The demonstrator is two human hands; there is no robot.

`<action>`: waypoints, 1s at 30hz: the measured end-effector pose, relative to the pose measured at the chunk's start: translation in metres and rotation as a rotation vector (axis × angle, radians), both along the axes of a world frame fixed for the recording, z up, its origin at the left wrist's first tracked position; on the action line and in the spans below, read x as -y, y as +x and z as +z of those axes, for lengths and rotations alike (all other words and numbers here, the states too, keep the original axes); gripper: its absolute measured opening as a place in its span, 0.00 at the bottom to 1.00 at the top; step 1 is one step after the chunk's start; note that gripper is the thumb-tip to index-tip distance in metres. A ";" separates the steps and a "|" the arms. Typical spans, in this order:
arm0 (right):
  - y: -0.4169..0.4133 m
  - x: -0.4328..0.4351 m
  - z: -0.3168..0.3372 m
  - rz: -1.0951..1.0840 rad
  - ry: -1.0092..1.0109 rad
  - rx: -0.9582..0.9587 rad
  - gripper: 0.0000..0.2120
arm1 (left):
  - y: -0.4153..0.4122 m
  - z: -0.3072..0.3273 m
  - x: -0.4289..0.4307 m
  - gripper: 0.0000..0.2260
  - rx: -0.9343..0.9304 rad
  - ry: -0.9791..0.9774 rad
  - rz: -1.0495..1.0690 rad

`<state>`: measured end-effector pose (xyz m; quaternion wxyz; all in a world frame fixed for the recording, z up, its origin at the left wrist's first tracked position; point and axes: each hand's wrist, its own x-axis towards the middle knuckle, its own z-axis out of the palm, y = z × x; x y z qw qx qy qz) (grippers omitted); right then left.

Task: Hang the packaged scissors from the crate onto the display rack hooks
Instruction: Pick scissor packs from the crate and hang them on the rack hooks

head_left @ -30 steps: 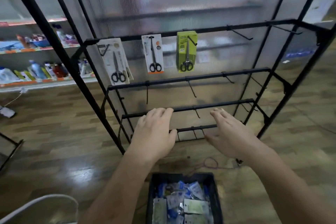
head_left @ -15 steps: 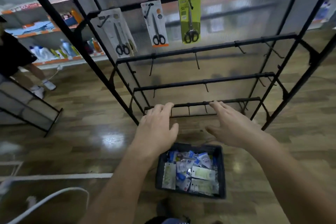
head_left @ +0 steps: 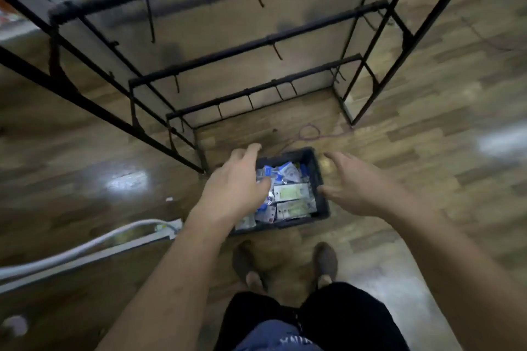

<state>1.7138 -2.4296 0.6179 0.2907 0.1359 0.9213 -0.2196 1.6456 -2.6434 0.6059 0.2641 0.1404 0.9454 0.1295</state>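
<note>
Fingers (head_left: 252, 151) on both hands are spread and pretty loose, holding nothing. The left hand (head_left: 233, 191) hovers over the left half of the crate (head_left: 318, 177), while the right hand (head_left: 362, 188) is out just past its right wall. All the scissors packs (head_left: 291, 194) lie piled in that crate, which sits on the wood floor (head_left: 427, 94) right in front of the person's shoes (head_left: 325, 259). The rack (head_left: 256, 43) stands just behind it, hooks (head_left: 149, 23) sticking out, and a purple cord (head_left: 310, 134) loops on the floor between them.

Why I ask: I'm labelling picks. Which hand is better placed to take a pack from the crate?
Probably left. The left hand hangs over the packaged scissors inside the crate; the right hand is mostly outside its right wall.
</note>
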 end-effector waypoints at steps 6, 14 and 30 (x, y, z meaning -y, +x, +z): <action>-0.006 0.027 -0.112 0.067 -0.053 0.177 0.31 | -0.008 -0.129 0.031 0.27 0.170 0.043 0.094; -0.054 0.016 -0.369 0.213 -0.026 0.270 0.29 | 0.019 -0.348 0.036 0.24 0.239 0.105 0.193; -0.098 0.044 -0.812 1.064 0.428 0.147 0.04 | 0.007 -0.633 0.064 0.30 0.220 -0.184 -0.042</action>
